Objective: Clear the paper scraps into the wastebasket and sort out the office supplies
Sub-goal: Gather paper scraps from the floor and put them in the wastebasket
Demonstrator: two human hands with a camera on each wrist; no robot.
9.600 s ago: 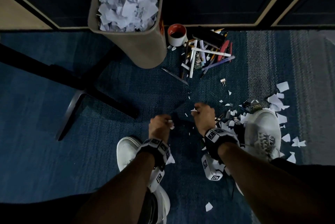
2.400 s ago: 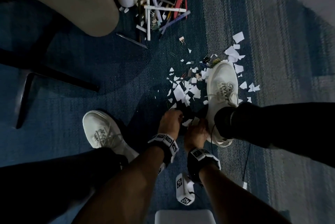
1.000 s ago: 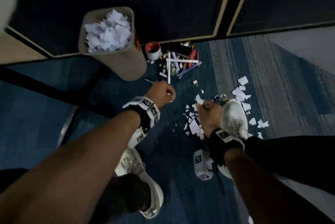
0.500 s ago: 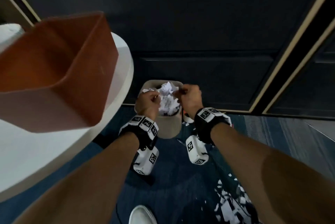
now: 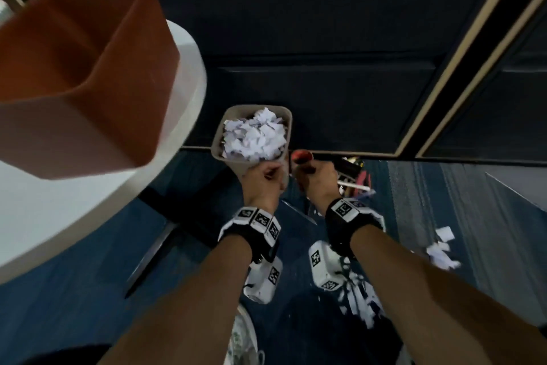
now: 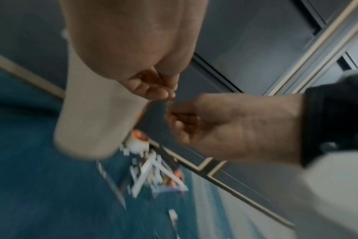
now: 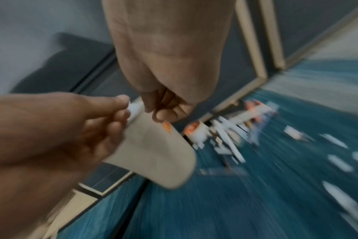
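Both hands (image 5: 262, 179) (image 5: 316, 176) lowered from one wastebasket (image 5: 219, 139); fingers curled, contents unclear.

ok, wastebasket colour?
Beige wastebasket, stuffed with white paper scraps; clearest in the head view.

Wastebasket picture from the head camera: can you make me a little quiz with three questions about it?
1. True or false: the wastebasket is empty.
2. What stands right beside the wastebasket? A. a red-rimmed cup B. a lamp C. a ball
3. Fill in: loose paper scraps lie on the blue ____.

Key: 1. False, it is piled with paper. 2. A. 3. carpet.
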